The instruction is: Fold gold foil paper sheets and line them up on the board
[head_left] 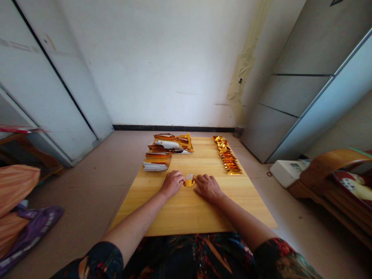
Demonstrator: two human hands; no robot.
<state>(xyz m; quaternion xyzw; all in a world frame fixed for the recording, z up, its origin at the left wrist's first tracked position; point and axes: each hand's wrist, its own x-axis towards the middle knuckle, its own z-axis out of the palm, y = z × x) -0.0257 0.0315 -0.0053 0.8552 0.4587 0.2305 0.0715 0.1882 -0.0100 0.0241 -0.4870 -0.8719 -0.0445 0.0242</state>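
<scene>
A small piece of gold foil paper [190, 182] with a whitish patch on top lies between my hands on the wooden table. My left hand [172, 183] pinches its left edge, fingers curled in. At the right edge, the bent fingers of my right hand [208, 188] press on the foil's corner. Beyond my left hand stand stacks of gold and white foil sheets [157, 161], with further piles [170, 144] behind them. Along the table's right side runs a row of folded shiny gold foil pieces [228, 157].
The wooden table [171, 213] reaches close to my body. A white wall rises beyond it. On the right are a grey refrigerator [286, 93], a white box [286, 172] and a wooden seat [328, 193]. Orange and purple bags [35, 228] lie at the left.
</scene>
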